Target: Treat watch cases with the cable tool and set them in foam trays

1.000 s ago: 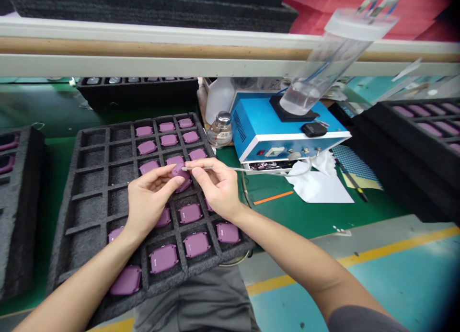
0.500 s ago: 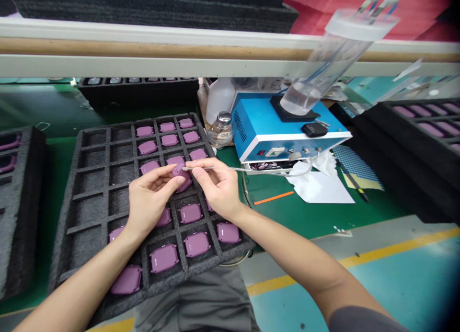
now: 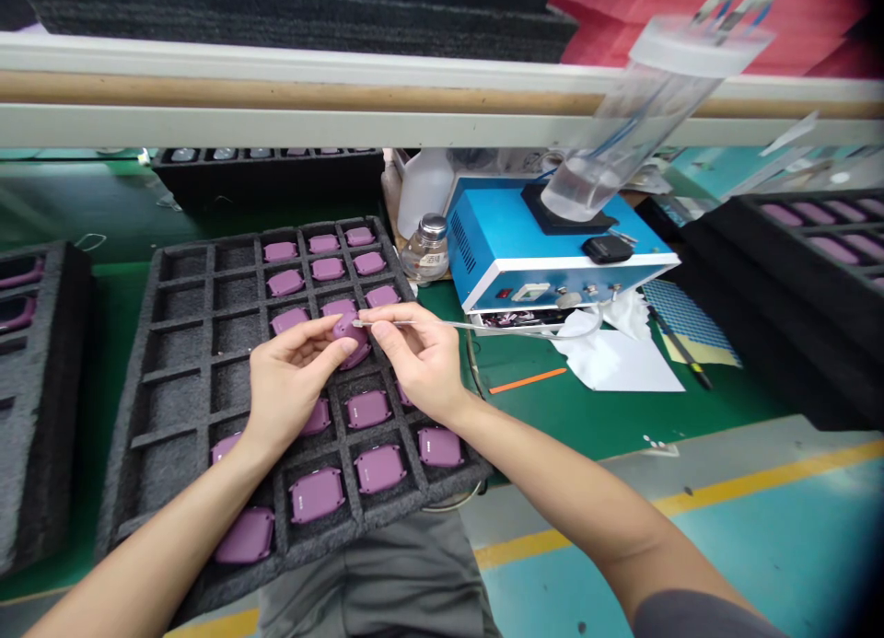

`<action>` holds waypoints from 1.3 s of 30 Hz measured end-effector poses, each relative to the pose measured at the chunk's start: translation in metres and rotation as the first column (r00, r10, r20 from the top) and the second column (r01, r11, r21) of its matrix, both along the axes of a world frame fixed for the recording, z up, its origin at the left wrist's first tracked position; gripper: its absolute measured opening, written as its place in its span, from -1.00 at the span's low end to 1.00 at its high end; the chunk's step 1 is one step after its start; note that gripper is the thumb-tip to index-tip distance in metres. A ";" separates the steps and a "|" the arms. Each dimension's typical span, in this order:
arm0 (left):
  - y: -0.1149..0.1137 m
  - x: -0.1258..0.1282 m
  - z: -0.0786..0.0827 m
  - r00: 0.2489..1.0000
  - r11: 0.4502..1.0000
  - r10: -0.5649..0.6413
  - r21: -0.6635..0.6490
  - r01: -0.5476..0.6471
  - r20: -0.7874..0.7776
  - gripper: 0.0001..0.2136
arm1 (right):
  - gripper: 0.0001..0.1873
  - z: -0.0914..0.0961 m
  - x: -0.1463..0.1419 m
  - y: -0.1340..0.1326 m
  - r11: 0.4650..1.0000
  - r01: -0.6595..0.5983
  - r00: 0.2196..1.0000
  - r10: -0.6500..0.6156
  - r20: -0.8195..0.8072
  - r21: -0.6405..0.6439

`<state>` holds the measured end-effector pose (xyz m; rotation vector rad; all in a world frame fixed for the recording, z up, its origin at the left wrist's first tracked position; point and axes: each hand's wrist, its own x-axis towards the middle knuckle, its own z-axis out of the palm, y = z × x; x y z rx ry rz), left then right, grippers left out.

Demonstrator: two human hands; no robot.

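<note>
My left hand [image 3: 294,371] pinches a small purple watch case [image 3: 343,327] between thumb and fingers, above a dark foam tray [image 3: 166,408]. The case is tilted and partly covered by the fingers. My right hand [image 3: 418,353] is closed on the end of a thin clear tube [image 3: 476,327]. Its narrow tip meets the near side of the held case, or almost does; I cannot tell which. In the tray below, several purple watch cases, such as one at the front [image 3: 316,495], lie in separate compartments. The left columns of compartments are mostly bare.
Behind to the right stands a blue dispenser box [image 3: 552,251] carrying a tilted clear cylinder [image 3: 600,159]. A glass bottle [image 3: 424,251] is beside it. An orange strip [image 3: 529,380] and white paper [image 3: 639,366] lie nearby. More foam trays stand left [image 3: 52,417] and right [image 3: 746,316]. A shelf edge [image 3: 276,122] crosses above.
</note>
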<state>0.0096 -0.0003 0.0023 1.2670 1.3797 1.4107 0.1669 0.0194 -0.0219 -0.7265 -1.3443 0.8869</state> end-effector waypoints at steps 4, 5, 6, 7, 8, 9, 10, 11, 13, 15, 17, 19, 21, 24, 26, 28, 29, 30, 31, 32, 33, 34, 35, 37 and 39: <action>0.000 0.000 -0.001 1.000 1.000 0.005 -0.002 -0.005 -0.001 -0.63 | -0.84 0.000 0.000 0.000 1.000 0.010 1.000 -0.009 0.026 -0.018; 0.000 -0.001 -0.001 1.000 1.000 0.006 -0.003 -0.006 0.000 -0.63 | -0.83 0.000 0.000 0.000 1.000 0.012 0.999 -0.012 0.030 -0.020; 0.000 -0.001 -0.001 1.000 1.000 0.006 -0.004 -0.006 0.000 -0.63 | -0.83 0.000 0.000 0.000 1.000 0.012 0.999 -0.011 0.032 -0.022; 0.000 -0.001 -0.001 1.000 1.000 0.004 -0.006 -0.004 -0.001 -0.63 | -0.83 0.000 0.000 0.000 1.000 0.012 0.999 -0.011 0.032 -0.022; 0.000 -0.001 -0.001 1.000 1.000 0.002 -0.008 -0.002 -0.002 -0.63 | -0.83 0.000 0.000 0.000 1.000 0.011 0.999 -0.011 0.032 -0.023; 0.000 -0.001 -0.001 1.000 1.000 0.001 -0.008 -0.001 -0.003 -0.63 | -0.83 0.000 0.000 0.000 1.000 0.012 0.999 -0.011 0.033 -0.023; 0.000 -0.001 -0.001 1.000 1.000 0.003 -0.007 -0.003 -0.003 -0.63 | -0.83 0.000 0.000 -0.001 1.000 0.014 0.999 -0.013 0.034 -0.023; 0.000 0.000 -0.001 1.000 1.000 0.005 -0.007 -0.005 -0.004 -0.63 | -0.84 0.000 0.000 -0.001 1.000 0.014 0.999 -0.014 0.034 -0.022; 0.000 0.000 0.000 1.000 1.000 0.008 -0.006 -0.008 -0.004 -0.62 | -0.85 0.000 0.000 -0.001 1.000 0.013 1.000 -0.013 0.027 -0.018; 0.000 0.000 0.000 1.000 1.000 0.009 -0.006 -0.009 -0.006 -0.62 | -0.85 0.001 0.000 -0.001 1.000 0.011 1.000 -0.011 0.023 -0.020; 0.000 0.000 0.000 1.000 1.000 0.008 -0.010 -0.008 -0.009 -0.62 | -0.84 0.001 0.000 -0.001 1.000 0.014 0.999 -0.013 0.030 -0.025; 0.000 0.000 0.000 1.000 1.000 0.009 -0.014 -0.009 -0.011 -0.63 | -0.84 0.001 0.000 0.000 1.000 0.017 0.999 -0.016 0.034 -0.023; 0.000 0.000 0.000 1.000 1.000 0.009 -0.019 -0.009 -0.010 -0.63 | -0.84 0.001 0.000 0.000 1.000 0.017 0.999 -0.016 0.029 -0.017; 0.000 0.000 0.000 1.000 1.000 0.010 -0.020 -0.010 -0.006 -0.63 | -0.82 0.001 0.000 0.000 1.000 0.018 0.999 -0.017 0.032 -0.017; 0.000 0.000 0.000 1.000 1.000 0.011 -0.020 -0.011 -0.007 -0.63 | -0.81 0.001 0.000 0.000 1.000 0.014 0.999 -0.014 0.031 -0.017; 0.000 0.000 0.001 1.000 1.000 0.014 -0.021 -0.014 -0.013 -0.62 | -0.82 0.000 0.000 0.000 1.000 0.010 1.000 -0.010 0.029 -0.020; 0.000 0.000 0.001 1.000 1.000 0.015 -0.024 -0.015 -0.018 -0.62 | -0.81 0.000 0.000 0.000 1.000 0.011 0.999 -0.010 0.033 -0.023; 0.000 0.000 0.001 1.000 1.000 0.016 -0.026 -0.016 -0.021 -0.61 | -0.81 0.001 0.000 0.000 1.000 0.014 0.999 -0.013 0.039 -0.028; 0.000 0.000 0.001 1.000 0.999 0.017 -0.028 -0.017 -0.023 -0.60 | -0.80 0.001 0.000 0.000 0.999 0.018 0.999 -0.017 0.047 -0.033; 0.000 0.000 0.001 1.000 0.999 0.018 -0.030 -0.019 -0.023 -0.59 | -0.79 0.001 0.000 0.000 0.999 0.023 0.998 -0.021 0.052 -0.035; 0.000 0.000 0.001 1.000 0.999 0.018 -0.030 -0.019 -0.022 -0.59 | -0.79 0.001 0.000 0.000 0.999 0.026 0.998 -0.025 0.054 -0.033; 0.000 0.000 0.001 1.000 0.999 0.017 -0.031 -0.018 -0.021 -0.59 | -0.80 0.002 0.000 0.000 0.999 0.028 0.998 -0.026 0.053 -0.030; 0.000 0.000 0.001 1.000 0.999 0.016 -0.031 -0.017 -0.019 -0.59 | -0.80 0.002 0.000 -0.001 0.999 0.027 0.998 -0.026 0.051 -0.027; -0.001 0.000 0.001 1.000 0.999 0.014 -0.032 -0.015 -0.018 -0.60 | -0.82 0.001 0.000 -0.001 0.999 0.022 0.999 -0.020 0.047 -0.026; -0.001 0.000 0.001 1.000 0.999 0.015 -0.035 -0.015 -0.019 -0.60 | -0.83 0.001 0.000 -0.001 0.999 0.013 0.999 -0.011 0.040 -0.030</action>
